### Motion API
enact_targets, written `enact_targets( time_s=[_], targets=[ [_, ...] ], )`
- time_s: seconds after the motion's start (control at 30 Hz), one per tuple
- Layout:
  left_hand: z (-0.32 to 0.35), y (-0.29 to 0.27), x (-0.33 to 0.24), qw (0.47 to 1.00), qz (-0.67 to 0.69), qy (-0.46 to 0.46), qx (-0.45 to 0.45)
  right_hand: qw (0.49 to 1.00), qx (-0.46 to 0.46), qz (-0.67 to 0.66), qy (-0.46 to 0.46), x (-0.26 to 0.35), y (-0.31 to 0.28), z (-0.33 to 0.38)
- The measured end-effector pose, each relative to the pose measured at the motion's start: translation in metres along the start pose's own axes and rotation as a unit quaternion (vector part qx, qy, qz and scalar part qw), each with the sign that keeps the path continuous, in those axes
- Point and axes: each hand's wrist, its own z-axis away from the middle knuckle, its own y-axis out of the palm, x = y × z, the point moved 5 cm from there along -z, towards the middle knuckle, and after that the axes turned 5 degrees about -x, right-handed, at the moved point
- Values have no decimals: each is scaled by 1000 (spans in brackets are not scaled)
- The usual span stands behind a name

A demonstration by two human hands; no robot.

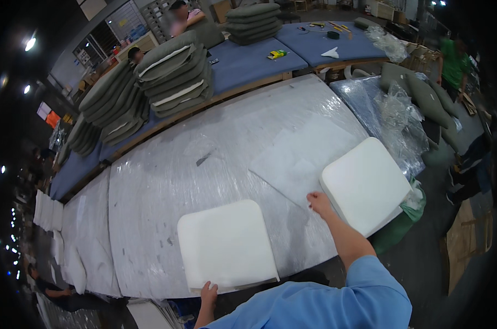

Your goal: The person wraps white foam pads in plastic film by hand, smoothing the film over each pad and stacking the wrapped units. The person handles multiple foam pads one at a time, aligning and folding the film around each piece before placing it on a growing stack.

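A white seat-shaped foam pad (226,244) with rounded far corners lies flat at the near edge of the plastic-covered table. My left hand (208,295) grips its near edge, fingertips against the foam. To the right, another white foam pad (366,183) of the same shape lies angled at the table's right end. Beside its left edge is my right hand (318,203), fingers curled together in a pinch; whatever is between them is too small to make out. A thin whitish sheet (298,151) spreads on the table just beyond that hand.
Clear plastic film covers the table (155,203). Behind it, blue-topped tables (243,57) carry stacks of grey-green cushions (174,71). Crumpled plastic (396,109) and more cushions lie at the right. A green bag (396,227) hangs by the right corner. Other people are farther off.
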Motion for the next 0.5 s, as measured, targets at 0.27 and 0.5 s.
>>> enact_targets(
  time_s=[0.27, 0.5],
  targets=[
    [84, 72, -2, 974, 164, -120, 97, 967, -65, 244, -37, 75, -12, -140],
    [114, 91, -8, 965, 177, -149, 119, 975, -15, 222, 3, 67, -1, -168]
  ],
)
